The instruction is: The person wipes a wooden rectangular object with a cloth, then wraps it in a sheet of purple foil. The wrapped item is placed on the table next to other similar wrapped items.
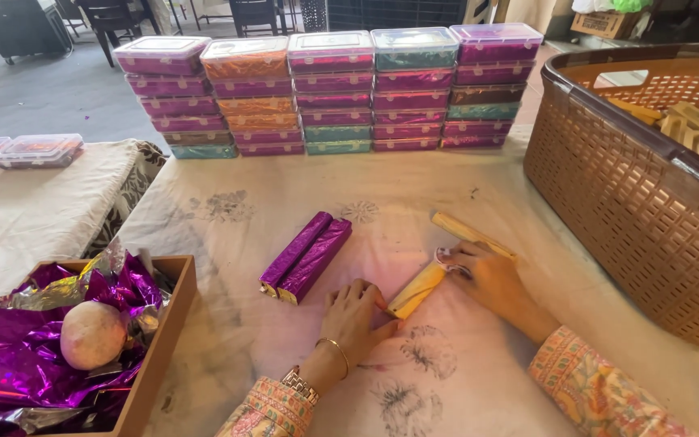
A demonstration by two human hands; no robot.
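Observation:
My left hand [355,317] and my right hand [489,277] both press on a pale yellow bar [416,290] lying on a sheet of clear pinkish wrap on the cloth-covered table [285,348]. The left fingers pinch the bar's near end, the right fingers hold its far end. Another yellow bar [467,232] lies just beyond my right hand. Two bars wrapped in purple foil [306,256] lie side by side to the left of my left hand.
Stacks of clear-lidded boxes [329,93] line the table's far edge. A brown plastic basket [641,186] with more yellow bars stands at right. A cardboard box [163,340] of purple foil and a round pale ball [92,333] sits at left.

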